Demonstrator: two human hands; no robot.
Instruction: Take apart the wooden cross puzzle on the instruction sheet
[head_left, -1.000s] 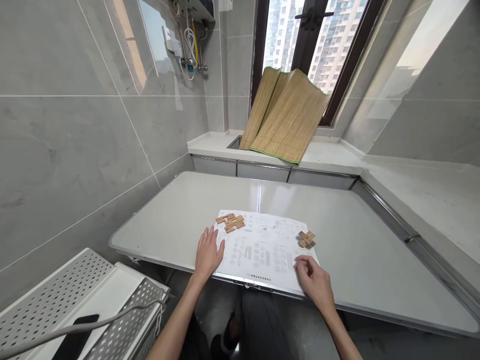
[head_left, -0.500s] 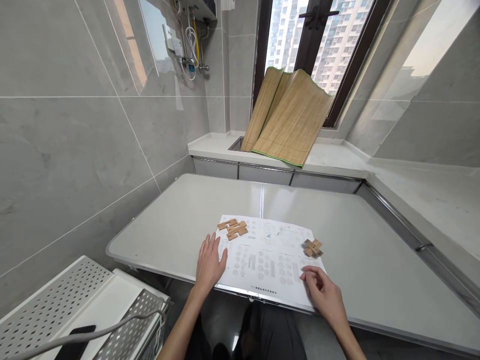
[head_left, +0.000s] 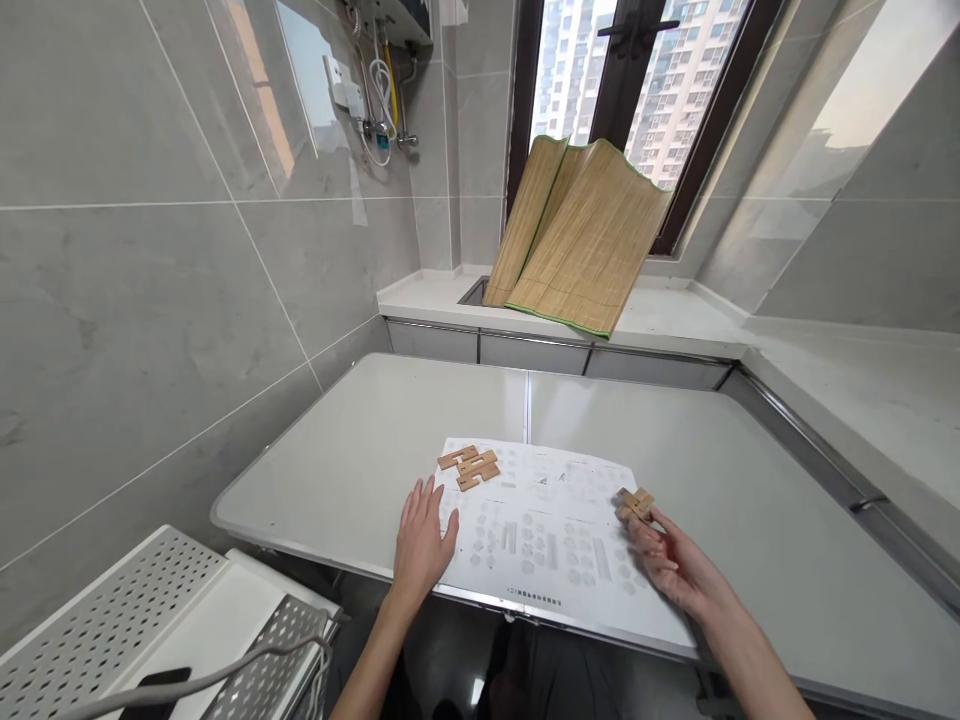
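A printed instruction sheet (head_left: 540, 520) lies at the near edge of a grey table (head_left: 360, 450). My left hand (head_left: 421, 540) rests flat on the sheet's left edge, fingers spread, holding nothing. Loose flat wooden puzzle pieces (head_left: 469, 466) lie just beyond it at the sheet's upper left corner. My right hand (head_left: 667, 562) reaches over the sheet's right side, fingers loosely curled, its fingertips touching a small assembled wooden puzzle block (head_left: 634, 503). The block still sits on the paper.
A rolled bamboo mat (head_left: 581, 240) leans against the window on the counter behind the table. A white perforated metal rack (head_left: 135, 620) with a black phone (head_left: 150, 685) and a grey cable stands at lower left. Tiled walls close in left and right.
My right hand has moved forward from the sheet's near edge to the wooden puzzle block and now touches it. My left hand has stayed put. The view has tilted slightly.
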